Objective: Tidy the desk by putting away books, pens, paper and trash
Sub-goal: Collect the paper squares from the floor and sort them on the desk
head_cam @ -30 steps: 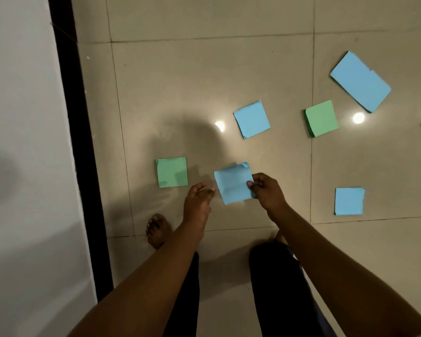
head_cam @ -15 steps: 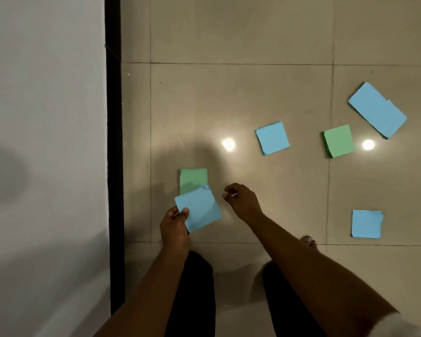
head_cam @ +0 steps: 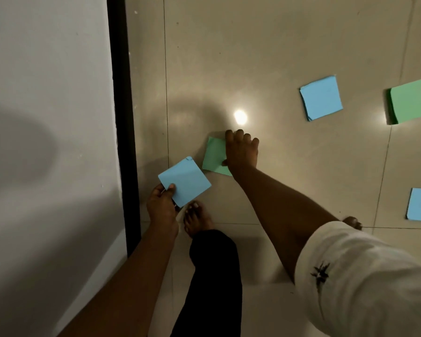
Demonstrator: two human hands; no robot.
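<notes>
The left hand (head_cam: 161,207) pinches a blue paper square (head_cam: 184,181) by its corner, held above the floor (head_cam: 277,57). At two o'clock from it, the right hand (head_cam: 241,152) lies fingers spread on a green paper square (head_cam: 214,158) on the floor. More squares lie well apart at three o'clock.

Bare floor tile (head_cam: 289,57) ahead is open — free reach. Left is blocked by white wall (head_cam: 46,117) and its black edge strip (head_cam: 123,117).

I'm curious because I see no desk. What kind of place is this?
Probably an indoor room, seen looking down at its floor. Glossy beige floor tiles reflect ceiling lights, a white wall with a dark edge runs alongside, and coloured paper squares lie scattered about.
</notes>
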